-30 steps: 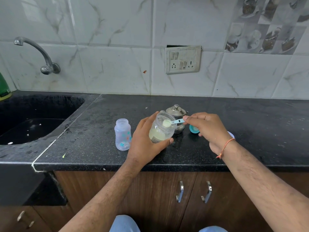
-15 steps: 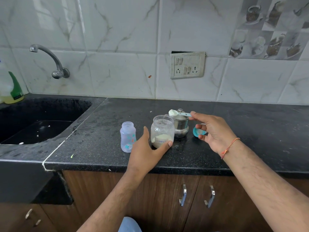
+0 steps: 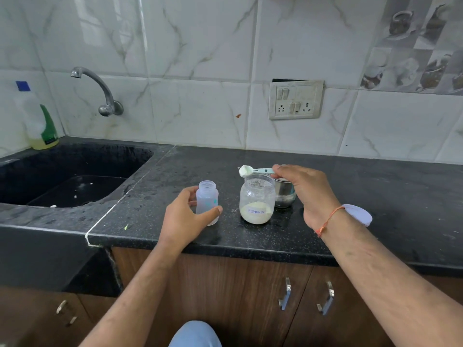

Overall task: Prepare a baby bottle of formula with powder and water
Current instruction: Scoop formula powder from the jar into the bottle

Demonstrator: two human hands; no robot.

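So the baby bottle (image 3: 207, 202) is standing upright with no cap on, near the front edge of the counter (image 3: 375, 196), not far from the seam where the sink (image 3: 75, 176) starts. My left hand (image 3: 186, 219) is curled around it, thumb in front and fingers behind, touching the plastic. Looks like a steadying hold, not a lift.

Just beside it, toward the right, sits the open formula jar (image 3: 257, 202) with a layer of powder at the bottom. Above the jar's mouth my right hand (image 3: 307, 194) pinches the handle of the scoop (image 3: 246, 170), and the bowl is heaped with powder. A small steel pot (image 3: 284, 195) is right behind the jar, and a white lid (image 3: 358, 214) lies past my right wrist.

I'd say we're at the powder step: scoop loaded, bottle still looking empty. Next the scoop needs to travel level over to the bottle's mouth and tip there. The neck is narrow, so spilling is the worry. No water added yet, as far as I can tell.
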